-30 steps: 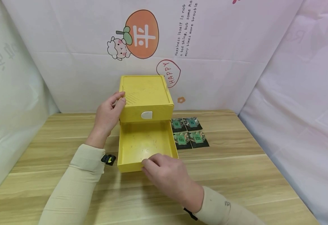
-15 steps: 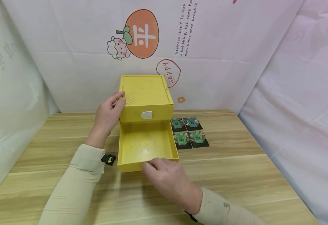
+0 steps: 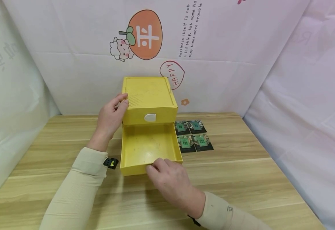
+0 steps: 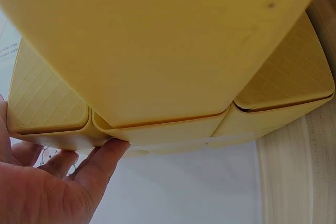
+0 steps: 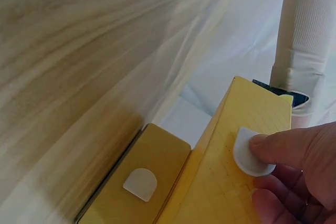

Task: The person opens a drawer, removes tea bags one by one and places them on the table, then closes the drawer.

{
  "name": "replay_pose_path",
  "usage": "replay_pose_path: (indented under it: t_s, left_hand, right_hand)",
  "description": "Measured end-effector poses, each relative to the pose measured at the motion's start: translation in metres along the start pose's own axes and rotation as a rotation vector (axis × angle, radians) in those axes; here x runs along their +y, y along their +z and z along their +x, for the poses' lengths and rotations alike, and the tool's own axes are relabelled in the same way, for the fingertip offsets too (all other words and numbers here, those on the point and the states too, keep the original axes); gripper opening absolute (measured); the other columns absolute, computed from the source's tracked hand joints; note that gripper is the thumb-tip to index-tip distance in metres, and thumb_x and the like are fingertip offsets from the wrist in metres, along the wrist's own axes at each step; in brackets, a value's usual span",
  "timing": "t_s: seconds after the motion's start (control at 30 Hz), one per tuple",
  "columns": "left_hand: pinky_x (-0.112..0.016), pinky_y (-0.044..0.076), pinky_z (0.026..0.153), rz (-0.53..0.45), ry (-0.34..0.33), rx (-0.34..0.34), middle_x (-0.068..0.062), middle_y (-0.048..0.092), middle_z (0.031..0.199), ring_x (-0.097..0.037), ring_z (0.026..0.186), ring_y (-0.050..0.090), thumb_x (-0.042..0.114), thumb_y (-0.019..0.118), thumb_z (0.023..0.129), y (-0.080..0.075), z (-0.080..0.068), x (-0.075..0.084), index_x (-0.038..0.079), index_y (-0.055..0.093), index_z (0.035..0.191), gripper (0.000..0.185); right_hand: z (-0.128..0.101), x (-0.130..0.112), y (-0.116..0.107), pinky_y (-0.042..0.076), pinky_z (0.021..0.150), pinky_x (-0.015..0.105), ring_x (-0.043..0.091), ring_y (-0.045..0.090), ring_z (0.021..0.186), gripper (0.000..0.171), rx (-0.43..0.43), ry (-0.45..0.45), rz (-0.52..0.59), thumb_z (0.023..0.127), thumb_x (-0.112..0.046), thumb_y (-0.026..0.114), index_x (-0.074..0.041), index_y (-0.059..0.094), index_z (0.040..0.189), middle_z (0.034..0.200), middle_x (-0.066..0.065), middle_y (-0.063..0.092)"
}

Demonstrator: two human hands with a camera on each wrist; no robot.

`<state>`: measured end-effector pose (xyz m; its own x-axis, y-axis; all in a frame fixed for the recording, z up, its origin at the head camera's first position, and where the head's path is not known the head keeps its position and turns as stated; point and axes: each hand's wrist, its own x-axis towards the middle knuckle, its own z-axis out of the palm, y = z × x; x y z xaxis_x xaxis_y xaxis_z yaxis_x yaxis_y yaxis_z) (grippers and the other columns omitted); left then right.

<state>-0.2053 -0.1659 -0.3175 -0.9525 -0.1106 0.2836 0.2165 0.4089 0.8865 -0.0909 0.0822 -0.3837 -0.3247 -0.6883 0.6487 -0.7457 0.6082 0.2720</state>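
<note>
Wooden table [image 3: 242, 179], right hand [image 3: 171, 182] pinching open drawer [image 3: 148, 145] tab [image 5: 251, 153], left hand [image 3: 110, 116] steadying cabinet [image 3: 148, 95]

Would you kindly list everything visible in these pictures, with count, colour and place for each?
drawer box: one, yellow, at the back middle of the table, upper drawer closed
lower drawer: one, yellow, pulled out toward the person, nothing visible inside
drawer tabs: two, white, one on each drawer front
cards: four, dark with green pictures, flat in a square right of the box
table: one, light wood grain
backdrop: white cloth with an orange cartoon and the word HAPPY, behind the table
sleeves: two, cream, on both arms
left hand: rests against the left side of the drawer box
right hand: fingers at the lower drawer's front, a finger on its tab
</note>
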Motion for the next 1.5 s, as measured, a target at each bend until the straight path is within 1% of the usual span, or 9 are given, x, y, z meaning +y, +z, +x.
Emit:
replay_pose_path:
  t_s: [0.17,0.23,0.47,0.57,0.73,1.03,1.2,1.33,1.5]
  left_hand:
    - [-0.051,0.045,0.114,-0.004,-0.005,-0.005,0.006,0.035,0.169,-0.028,0.146,0.048,0.056,0.047,0.106,0.000,0.000,-0.001,0.025,0.054,0.155,0.058]
    - [-0.051,0.045,0.114,-0.006,-0.007,-0.009,0.005,0.034,0.169,-0.028,0.147,0.047,0.056,0.047,0.106,0.000,0.000,-0.001,0.026,0.054,0.155,0.058]
    - [-0.051,0.044,0.115,-0.006,-0.008,-0.007,0.006,0.034,0.169,-0.028,0.147,0.047,0.057,0.048,0.105,0.000,0.000,-0.001,0.026,0.054,0.155,0.058]
    - [-0.051,0.044,0.116,-0.008,-0.007,-0.007,0.006,0.034,0.169,-0.028,0.148,0.046,0.057,0.048,0.105,0.000,0.000,0.000,0.027,0.054,0.155,0.058]
    - [-0.051,0.043,0.116,-0.004,-0.010,-0.004,0.006,0.035,0.169,-0.028,0.148,0.046,0.056,0.048,0.105,0.000,0.000,0.000,0.027,0.054,0.154,0.058]
    - [-0.052,0.044,0.115,0.003,-0.015,-0.001,0.006,0.035,0.168,-0.028,0.147,0.047,0.057,0.048,0.105,0.000,0.000,0.000,0.027,0.055,0.154,0.058]
    - [-0.052,0.044,0.115,-0.003,-0.010,-0.004,0.005,0.035,0.169,-0.028,0.147,0.047,0.056,0.048,0.106,0.000,0.000,0.000,0.027,0.054,0.154,0.057]
    - [-0.052,0.044,0.115,-0.003,-0.008,-0.006,0.005,0.034,0.169,-0.029,0.147,0.047,0.056,0.047,0.106,0.000,0.000,0.000,0.027,0.054,0.154,0.057]
    - [-0.052,0.043,0.116,-0.003,-0.007,-0.004,0.005,0.035,0.169,-0.029,0.148,0.046,0.056,0.047,0.106,0.000,0.001,-0.001,0.027,0.055,0.154,0.057]
  right_hand:
    - [0.006,0.006,0.005,0.039,0.042,0.022,0.012,0.053,0.054,0.041,0.069,0.005,-0.020,0.105,0.004,0.035,-0.013,0.066,0.084,0.080,0.001,0.062]
    - [0.009,0.009,0.007,0.038,0.041,0.022,0.012,0.052,0.054,0.039,0.075,0.012,-0.007,0.103,0.005,0.039,-0.013,0.068,0.084,0.080,0.001,0.062]
    - [0.018,0.017,0.012,0.042,0.044,0.022,0.013,0.055,0.057,0.019,0.039,0.034,0.003,0.093,0.005,0.068,-0.013,0.071,0.087,0.081,0.002,0.064]
    - [0.021,0.020,0.014,0.044,0.044,0.023,0.014,0.056,0.058,0.017,0.032,0.046,0.003,0.092,0.004,0.070,-0.012,0.070,0.087,0.082,0.003,0.064]
    - [0.026,0.024,0.020,0.049,0.047,0.027,0.017,0.060,0.062,0.013,0.005,0.077,0.005,0.096,-0.001,0.070,-0.011,0.069,0.089,0.084,0.005,0.065]
    - [0.034,0.031,0.030,0.053,0.051,0.030,0.018,0.060,0.065,0.011,-0.073,0.134,0.026,0.103,-0.011,0.065,-0.012,0.066,0.092,0.088,0.005,0.065]
    - [0.039,0.036,0.036,0.054,0.052,0.030,0.018,0.061,0.066,0.012,-0.061,0.154,0.017,0.102,-0.009,0.066,-0.012,0.067,0.091,0.088,0.006,0.066]
    - [0.044,0.040,0.041,0.056,0.054,0.029,0.018,0.062,0.066,0.009,-0.054,0.171,0.029,0.101,-0.014,0.070,-0.009,0.069,0.093,0.088,0.007,0.066]
    - [0.047,0.045,0.048,0.057,0.055,0.028,0.016,0.062,0.064,0.013,-0.052,0.208,0.043,0.100,-0.020,0.072,-0.008,0.071,0.096,0.087,0.007,0.065]
